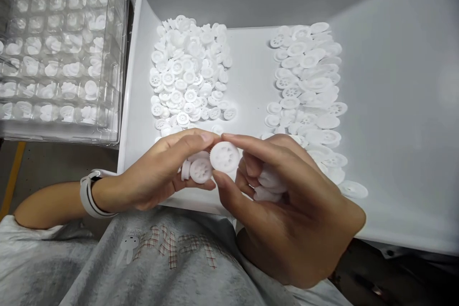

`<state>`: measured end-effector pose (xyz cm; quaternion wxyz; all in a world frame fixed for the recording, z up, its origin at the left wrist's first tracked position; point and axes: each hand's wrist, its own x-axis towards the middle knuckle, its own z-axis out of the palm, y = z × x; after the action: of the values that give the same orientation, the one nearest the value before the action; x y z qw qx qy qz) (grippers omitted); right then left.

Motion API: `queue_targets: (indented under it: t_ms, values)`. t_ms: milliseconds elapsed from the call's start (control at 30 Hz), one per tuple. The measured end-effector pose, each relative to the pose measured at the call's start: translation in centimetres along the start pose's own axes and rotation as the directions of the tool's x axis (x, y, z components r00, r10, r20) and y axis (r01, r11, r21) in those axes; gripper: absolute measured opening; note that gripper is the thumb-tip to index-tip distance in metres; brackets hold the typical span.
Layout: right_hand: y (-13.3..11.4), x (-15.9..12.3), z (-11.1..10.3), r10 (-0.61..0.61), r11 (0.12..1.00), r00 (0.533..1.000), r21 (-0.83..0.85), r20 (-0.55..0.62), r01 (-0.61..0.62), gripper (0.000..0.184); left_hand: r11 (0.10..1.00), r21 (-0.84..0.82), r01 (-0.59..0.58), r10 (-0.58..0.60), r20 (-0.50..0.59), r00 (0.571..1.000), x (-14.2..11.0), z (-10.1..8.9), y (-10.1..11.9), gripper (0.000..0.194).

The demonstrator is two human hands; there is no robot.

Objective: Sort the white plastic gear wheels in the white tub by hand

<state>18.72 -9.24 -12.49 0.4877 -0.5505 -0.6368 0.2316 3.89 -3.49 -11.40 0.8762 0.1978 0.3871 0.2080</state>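
My left hand (163,172) pinches a small white plastic wheel (201,170) between thumb and fingers, with another small piece tucked behind it. My right hand (290,210) pinches a larger white disc (224,157) between thumb and forefinger, right beside the small wheel, and keeps several more white discs (267,186) curled in its palm. Both hands hover over the near edge of a white tray (251,71). A heap of small wheels (188,74) lies on the tray's left half. A heap of larger discs (310,86) lies on its right half.
A clear plastic compartment tray (60,48) with white parts in its cells stands to the left of the white tray. A white band (88,196) sits on my left wrist. My grey shirt (143,258) fills the bottom of the view.
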Motion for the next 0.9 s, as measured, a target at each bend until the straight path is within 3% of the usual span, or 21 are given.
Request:
queue_targets:
  t_ms: [200,367,467,667,900]
  values:
    - [0.0,-0.2,-0.5,0.023,0.999,1.0,0.041,-0.009,-0.023,0.034,0.997,0.071,0.025,-0.034,0.129,0.991,0.0,-0.2,-0.3,0.029]
    - [0.3,-0.3,-0.7,0.065,0.989,0.997,0.132,0.031,-0.068,0.043,0.994,0.11,-0.002,-0.015,0.155,0.988,-0.2,-0.3,-0.4,0.038]
    - [0.5,-0.6,-0.9,0.137,0.958,0.989,0.246,0.062,-0.149,0.035,0.995,0.096,0.001,-0.017,0.157,0.987,-0.2,-0.5,-0.6,0.038]
    - [0.7,-1.1,-1.4,0.382,0.706,0.904,0.57,0.191,-0.419,0.03,0.995,0.104,-0.007,-0.014,0.199,0.98,0.0,-0.8,-0.8,0.035]
    - [0.4,0.2,-1.4,0.508,0.436,0.828,0.759,0.236,-0.484,0.026,0.992,0.125,-0.028,-0.001,0.221,0.975,0.0,-0.2,-0.5,0.033]
